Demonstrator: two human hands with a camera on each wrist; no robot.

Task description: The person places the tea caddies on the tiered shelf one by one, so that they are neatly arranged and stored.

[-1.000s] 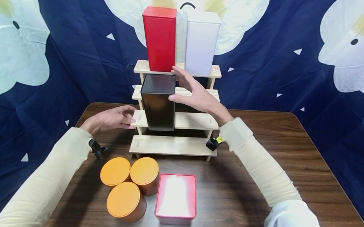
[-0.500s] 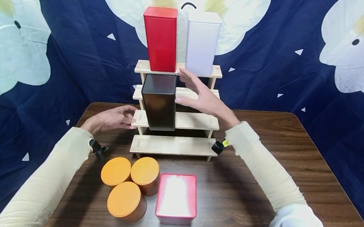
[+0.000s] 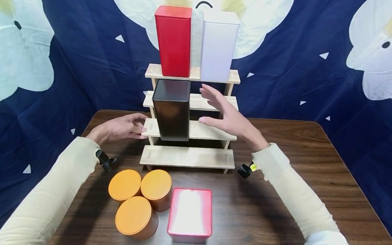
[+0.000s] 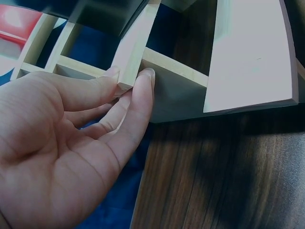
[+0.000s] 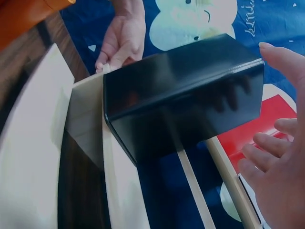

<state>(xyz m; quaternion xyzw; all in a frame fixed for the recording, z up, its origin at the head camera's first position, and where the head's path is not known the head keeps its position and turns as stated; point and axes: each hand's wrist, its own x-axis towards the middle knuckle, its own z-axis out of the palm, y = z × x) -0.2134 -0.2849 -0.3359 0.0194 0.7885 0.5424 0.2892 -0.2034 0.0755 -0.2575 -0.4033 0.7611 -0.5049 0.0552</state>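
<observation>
A tall black tin (image 3: 171,115) stands upright on the second step from the bottom of a stepped wooden rack (image 3: 210,159), toward its left end. My left hand (image 3: 123,127) pinches the left end of that same step; in the left wrist view the thumb and fingers (image 4: 143,95) lie on either side of the board. To the right of the tin, apart from it, my right hand (image 3: 230,117) has its fingers spread and holds nothing. The right wrist view shows the hand's dark reflection on the tin's glossy side.
A tall red tin (image 3: 173,46) and a white tin (image 3: 218,49) stand on the top step. In front of the rack, several tins sit on the wooden table (image 3: 243,223): orange round tins (image 3: 134,216) at left and a pinkish-red square tin (image 3: 190,214).
My right hand has drawn away from the black tin, moving right and slightly down. The left hand and the tins have stayed in place.
</observation>
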